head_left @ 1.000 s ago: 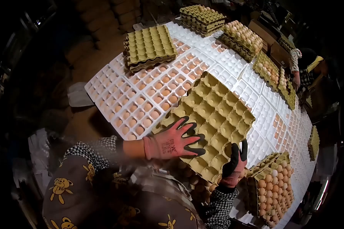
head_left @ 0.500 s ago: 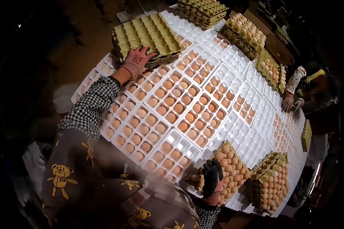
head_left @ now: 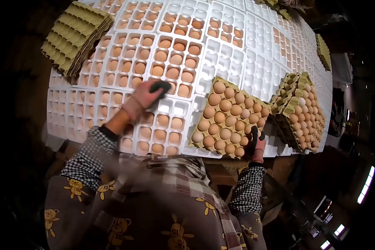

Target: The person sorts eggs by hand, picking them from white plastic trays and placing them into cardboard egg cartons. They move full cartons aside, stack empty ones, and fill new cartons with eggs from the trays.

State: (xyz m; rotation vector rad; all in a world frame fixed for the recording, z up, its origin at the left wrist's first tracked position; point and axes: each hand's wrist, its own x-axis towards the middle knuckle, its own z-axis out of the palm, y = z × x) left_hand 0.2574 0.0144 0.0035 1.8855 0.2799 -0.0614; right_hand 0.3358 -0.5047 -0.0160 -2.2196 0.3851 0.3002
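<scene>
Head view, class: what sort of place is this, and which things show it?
Probably an egg-packing workroom. White trays lie edge to edge, many with eggs in their cells; a yellowish tray holds rows of more eggs, and similar trays stand in a stack at the left.

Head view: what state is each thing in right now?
Left hand: gloved, blurred, over white trays; grip unclear
Right hand: gloved, at egg tray's edge; grip unclear
Egg tray: loaded with eggs
Nearest white tray: partly filled
White tray behind egg tray: visible cells empty
Left pulp stack: top empty
</scene>
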